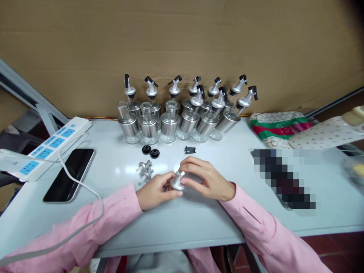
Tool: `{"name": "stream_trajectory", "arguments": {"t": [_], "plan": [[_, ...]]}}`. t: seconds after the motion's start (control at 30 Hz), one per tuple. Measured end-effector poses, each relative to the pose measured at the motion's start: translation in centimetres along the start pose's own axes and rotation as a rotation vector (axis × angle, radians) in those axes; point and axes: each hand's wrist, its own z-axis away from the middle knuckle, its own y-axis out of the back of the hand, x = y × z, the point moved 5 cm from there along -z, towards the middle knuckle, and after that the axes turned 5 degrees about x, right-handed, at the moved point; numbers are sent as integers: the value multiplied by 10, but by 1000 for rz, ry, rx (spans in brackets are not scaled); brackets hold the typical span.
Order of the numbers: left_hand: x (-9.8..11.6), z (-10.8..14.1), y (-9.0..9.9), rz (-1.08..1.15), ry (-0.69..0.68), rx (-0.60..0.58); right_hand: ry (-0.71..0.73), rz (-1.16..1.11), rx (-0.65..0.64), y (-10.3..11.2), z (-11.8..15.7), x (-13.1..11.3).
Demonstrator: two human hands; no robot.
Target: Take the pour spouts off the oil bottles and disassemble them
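Note:
A silver pourer cap (178, 182) with a short spout is held between my two hands above the near middle of the table. My left hand (157, 190) grips its base from the left with thumb and fingers. From the right, my right hand (203, 178) closes thumb and fingertips on the cap near its spout. Several more silver pourer caps (145, 171) lie just left of my hands. Behind those are two black round stoppers (150, 151). A few small black levers (190, 149) lie beyond my right hand.
Several glass bottles with steel bands (170, 127) stand in rows at the back; three front-left ones have no pourer. A power strip (54, 146), a phone (69, 176) and a white cable (98, 197) are at left. A patterned bag (280, 127) and a pixelated dark object (284, 180) lie right.

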Motion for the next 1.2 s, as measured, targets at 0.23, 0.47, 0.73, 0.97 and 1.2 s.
{"name": "stream_trajectory", "arguments": {"t": [0.23, 0.47, 0.73, 0.97, 1.2], "plan": [[-4, -4, 0, 236, 59, -4, 48, 175, 10, 3, 2, 3], [3, 1, 1, 215, -23, -2, 30, 210, 24, 3, 1, 7], [0, 1, 2, 78, -30, 4, 138, 334, 28, 3, 2, 3], [2, 0, -1, 74, -34, -12, 165, 321, -15, 2, 0, 2], [4, 0, -1, -68, -89, 13, 28, 223, 1, 3, -4, 0]]}}
